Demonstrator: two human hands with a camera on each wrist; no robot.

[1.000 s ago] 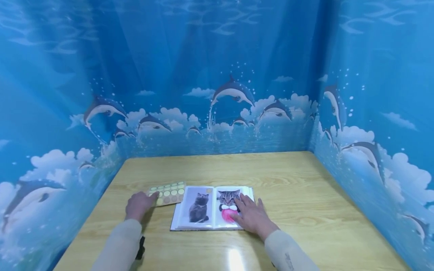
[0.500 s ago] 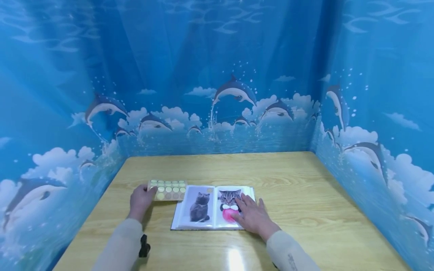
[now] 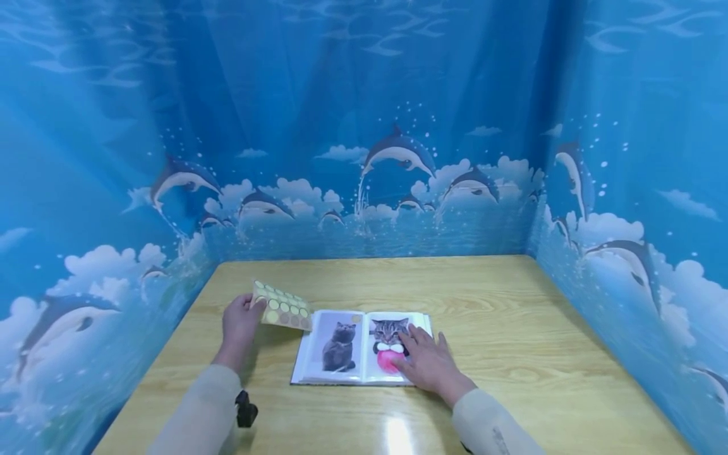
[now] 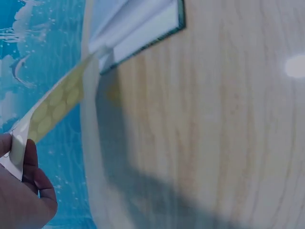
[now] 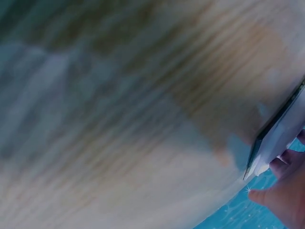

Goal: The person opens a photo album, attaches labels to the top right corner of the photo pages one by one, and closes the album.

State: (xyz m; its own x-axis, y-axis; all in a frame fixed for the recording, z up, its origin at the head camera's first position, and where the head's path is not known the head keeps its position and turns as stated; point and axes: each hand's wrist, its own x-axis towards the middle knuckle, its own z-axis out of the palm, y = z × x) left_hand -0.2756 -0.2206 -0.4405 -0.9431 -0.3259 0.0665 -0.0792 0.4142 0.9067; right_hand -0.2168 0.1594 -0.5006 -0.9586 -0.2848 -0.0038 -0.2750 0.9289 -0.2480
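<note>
My left hand [image 3: 241,325] pinches the left end of a sheet of round yellow stickers [image 3: 282,306], tilted up off the table. In the left wrist view, the sticker sheet [image 4: 56,106] bends where thumb and fingers hold it. Beside it lies an open photo album [image 3: 364,379], a grey cat picture [image 3: 339,347] on its left page and a tabby cat with a pink ball on the right. One round sticker [image 3: 356,318] shows at the left picture's upper right corner. With fingers spread, my right hand [image 3: 433,363] rests on the album's right page.
The wooden table [image 3: 512,328] stretches around the album on all sides. Blue curtains [image 3: 318,126] printed with dolphins and clouds stand behind the table and along its left and right edges. A bright reflection lies on the table's near part.
My left hand has lifted the sticker sheet off the table and tilted it, moving slightly away from me. My right hand stays on the album page.
</note>
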